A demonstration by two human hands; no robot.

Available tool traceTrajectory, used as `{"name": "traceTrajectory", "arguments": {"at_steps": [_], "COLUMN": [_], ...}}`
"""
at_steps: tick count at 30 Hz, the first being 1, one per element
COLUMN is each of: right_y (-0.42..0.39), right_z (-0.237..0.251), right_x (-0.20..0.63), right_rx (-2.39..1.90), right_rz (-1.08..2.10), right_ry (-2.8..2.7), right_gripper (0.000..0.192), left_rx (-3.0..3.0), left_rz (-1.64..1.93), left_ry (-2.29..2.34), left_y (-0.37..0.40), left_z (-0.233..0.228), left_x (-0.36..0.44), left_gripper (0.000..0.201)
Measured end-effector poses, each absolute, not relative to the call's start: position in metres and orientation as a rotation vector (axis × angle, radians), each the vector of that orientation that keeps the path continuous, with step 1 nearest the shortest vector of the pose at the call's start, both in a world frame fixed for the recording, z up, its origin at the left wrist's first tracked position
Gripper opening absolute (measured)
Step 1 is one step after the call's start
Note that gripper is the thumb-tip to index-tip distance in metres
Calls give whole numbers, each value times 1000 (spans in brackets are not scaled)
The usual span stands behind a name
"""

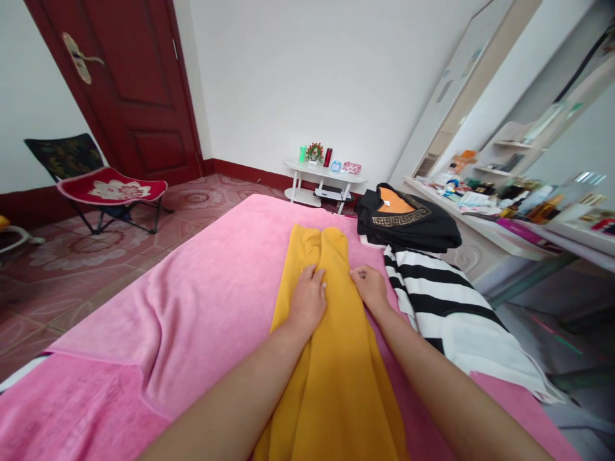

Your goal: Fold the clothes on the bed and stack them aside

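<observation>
A long mustard-yellow garment (331, 358) lies folded lengthwise on a pink blanket (202, 307) covering the bed. My left hand (307, 298) lies flat on the garment's left half, fingers together and pointing away. On the garment's right edge rests my right hand (369, 285), its fingers curled. Whether those fingers pinch the cloth is hidden. Both forearms stretch over the near part of the garment.
A black-and-white striped garment (446, 301) lies right of the yellow one, with a folded black garment (408, 221) beyond it. A cluttered dresser (504, 205) stands at right. A small white table (324, 179), a folding chair (103, 186) and a red door (129, 83) stand further off.
</observation>
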State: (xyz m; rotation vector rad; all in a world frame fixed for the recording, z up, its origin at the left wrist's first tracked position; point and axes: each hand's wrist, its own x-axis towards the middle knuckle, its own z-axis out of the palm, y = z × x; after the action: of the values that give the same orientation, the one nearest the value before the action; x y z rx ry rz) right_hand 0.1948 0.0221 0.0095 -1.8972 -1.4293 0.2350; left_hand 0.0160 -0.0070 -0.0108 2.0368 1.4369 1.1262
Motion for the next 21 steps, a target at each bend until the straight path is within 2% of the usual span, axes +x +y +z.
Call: {"name": "traceTrajectory", "arguments": {"at_steps": [2, 5, 10, 13, 17, 21], "right_y": [21, 28, 62, 90, 128, 154], "right_z": [9, 20, 33, 30, 26, 23], "right_x": [198, 193, 177, 172, 175, 181], "right_rx": [-1930, -1799, -1613, -1796, -2102, -2216], "right_rz": [132, 1, -39, -24, 6, -20], "right_ry": [-1507, -1566, -1766, -1723, -1640, -1660], "right_gripper": [14, 23, 26, 31, 50, 22], "left_rx": [2070, 2125, 2220, 2264, 2241, 2180], "left_rz": [1122, 1095, 1069, 1051, 933, 832], "left_ry": [1463, 1487, 1513, 1489, 1510, 1556], "left_y": [-8, -11, -17, -18, -15, -14], "left_z": [-10, -7, 3, 4, 0, -1], "left_x": [17, 17, 13, 14, 16, 17], "left_gripper": [40, 40, 40, 46, 57, 58]}}
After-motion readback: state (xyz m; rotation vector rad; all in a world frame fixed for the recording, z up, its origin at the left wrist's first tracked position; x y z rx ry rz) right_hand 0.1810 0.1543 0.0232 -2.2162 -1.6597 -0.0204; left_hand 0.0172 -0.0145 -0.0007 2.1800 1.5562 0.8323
